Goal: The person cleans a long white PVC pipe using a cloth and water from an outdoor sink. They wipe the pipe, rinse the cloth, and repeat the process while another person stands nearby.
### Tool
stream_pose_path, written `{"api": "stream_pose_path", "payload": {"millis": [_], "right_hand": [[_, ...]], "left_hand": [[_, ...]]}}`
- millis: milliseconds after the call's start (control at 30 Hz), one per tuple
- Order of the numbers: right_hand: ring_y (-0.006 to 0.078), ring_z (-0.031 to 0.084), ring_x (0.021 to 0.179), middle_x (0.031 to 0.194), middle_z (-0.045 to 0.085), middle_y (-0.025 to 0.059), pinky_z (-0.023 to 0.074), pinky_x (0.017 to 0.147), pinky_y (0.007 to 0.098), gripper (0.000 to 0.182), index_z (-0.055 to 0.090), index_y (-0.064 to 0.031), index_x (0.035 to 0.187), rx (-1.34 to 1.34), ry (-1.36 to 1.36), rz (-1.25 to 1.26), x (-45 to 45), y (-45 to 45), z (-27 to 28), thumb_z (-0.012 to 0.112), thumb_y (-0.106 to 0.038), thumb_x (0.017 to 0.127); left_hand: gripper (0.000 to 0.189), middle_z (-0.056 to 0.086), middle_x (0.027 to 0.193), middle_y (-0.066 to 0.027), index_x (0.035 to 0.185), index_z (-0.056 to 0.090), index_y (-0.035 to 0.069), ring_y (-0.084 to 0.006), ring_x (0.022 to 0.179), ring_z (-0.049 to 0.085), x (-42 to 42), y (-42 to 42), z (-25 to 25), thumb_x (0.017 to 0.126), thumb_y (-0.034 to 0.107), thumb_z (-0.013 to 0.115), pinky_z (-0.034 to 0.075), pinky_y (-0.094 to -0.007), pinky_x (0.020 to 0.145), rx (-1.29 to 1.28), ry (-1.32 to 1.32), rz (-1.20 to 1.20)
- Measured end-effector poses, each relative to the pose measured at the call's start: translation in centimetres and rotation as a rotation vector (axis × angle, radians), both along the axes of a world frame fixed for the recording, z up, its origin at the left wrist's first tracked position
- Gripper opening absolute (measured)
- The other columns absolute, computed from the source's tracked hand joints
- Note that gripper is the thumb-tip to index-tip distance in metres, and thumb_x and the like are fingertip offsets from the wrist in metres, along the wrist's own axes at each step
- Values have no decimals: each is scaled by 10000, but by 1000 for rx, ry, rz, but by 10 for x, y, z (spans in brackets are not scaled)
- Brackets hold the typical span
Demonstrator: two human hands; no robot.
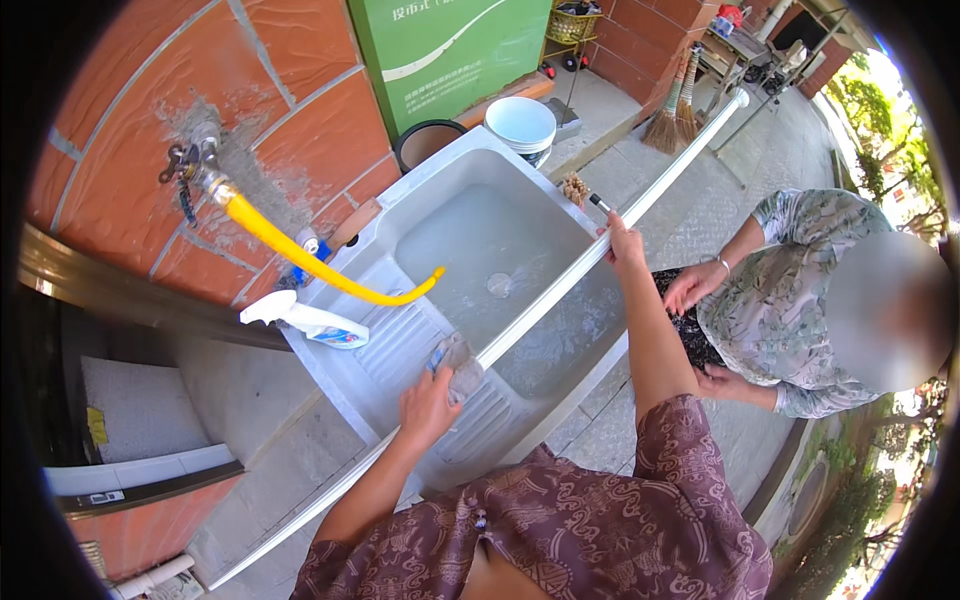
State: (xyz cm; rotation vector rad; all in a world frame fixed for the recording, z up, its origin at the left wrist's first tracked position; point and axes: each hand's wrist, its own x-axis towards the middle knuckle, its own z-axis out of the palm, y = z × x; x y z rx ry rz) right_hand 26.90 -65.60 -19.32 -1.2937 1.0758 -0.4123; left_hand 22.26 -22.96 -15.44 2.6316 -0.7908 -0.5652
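A long white pole slants across a grey laundry sink, from the ground at lower left to its capped end at upper right. My left hand presses a wet grey rag against the pole, above the sink's ribbed washboard. Farther up, my right hand grips the pole over the basin's right rim. A short black-and-silver piece shows beside those fingers; whether I hold it is unclear. Cloudy water covers the basin floor and drain.
A yellow hose runs from the wall tap over the sink. A white spray bottle lies on the left ledge. Behind stand a white bucket and straw brooms. Another person is close on the right.
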Motion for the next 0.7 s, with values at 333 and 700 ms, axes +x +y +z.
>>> {"api": "stream_pose_path", "payload": {"millis": [333,700], "right_hand": [[111,522,523,635,609,50,396,461,270,311,599,-54,737,275,-114,179,-49,212,17,552,-324,884],[98,489,486,631,589,32,368,435,253,282,561,-82,784,37,-40,77,-58,69,22,555,-354,860]], "left_hand": [[453,554,923,-149,1085,500,114,-368,830,586,24,-62,13,671,186,670,463,-476,670,-124,-17,-29],[459,523,945,-125,1065,488,139,-359,843,584,-14,8,9,672,184,721,453,-471,684,2,-7,5]]}}
